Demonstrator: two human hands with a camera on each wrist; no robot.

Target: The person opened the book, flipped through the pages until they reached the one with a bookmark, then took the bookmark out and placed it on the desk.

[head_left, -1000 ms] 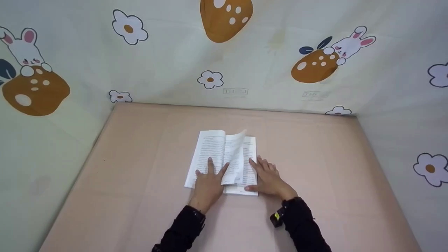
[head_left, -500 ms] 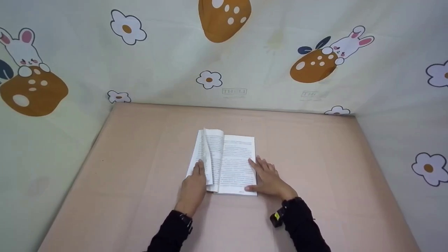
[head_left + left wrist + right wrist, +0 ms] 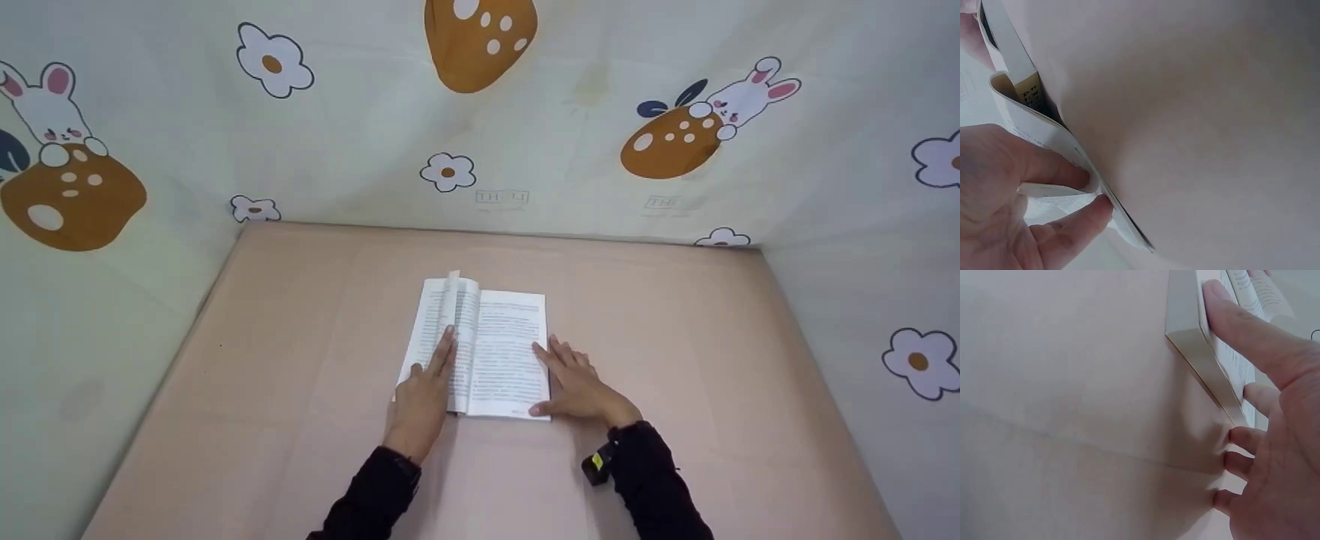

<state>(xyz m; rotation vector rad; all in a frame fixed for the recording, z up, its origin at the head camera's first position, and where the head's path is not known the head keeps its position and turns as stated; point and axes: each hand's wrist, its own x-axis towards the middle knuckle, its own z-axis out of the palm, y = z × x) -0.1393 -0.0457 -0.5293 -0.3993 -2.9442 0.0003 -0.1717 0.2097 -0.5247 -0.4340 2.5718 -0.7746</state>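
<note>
An open book (image 3: 510,352) lies on the table with printed text on both pages. My left hand (image 3: 421,397) rests on its left side, fingers extended along a raised, curled leaf (image 3: 452,289). In the left wrist view, the thumb and a finger (image 3: 1081,222) touch the lower part of the left pages, and a leaf (image 3: 1053,191) stands between them. My right hand (image 3: 581,386) is spread at the book's right edge. Its thumb (image 3: 1224,306) presses the right page's lower corner and the index finger touches the edge; the other fingers reach down to the table.
The book lies near the middle of the pinkish-beige table (image 3: 675,337). Pale cloth walls (image 3: 360,135) printed with rabbits and flowers enclose its back and sides. A small black device (image 3: 596,465) sits at my right wrist.
My left hand swept left from the middle of the book, carrying a leaf over, then shifted slightly back to the right along the raised leaf. My right hand has stayed almost still.
</note>
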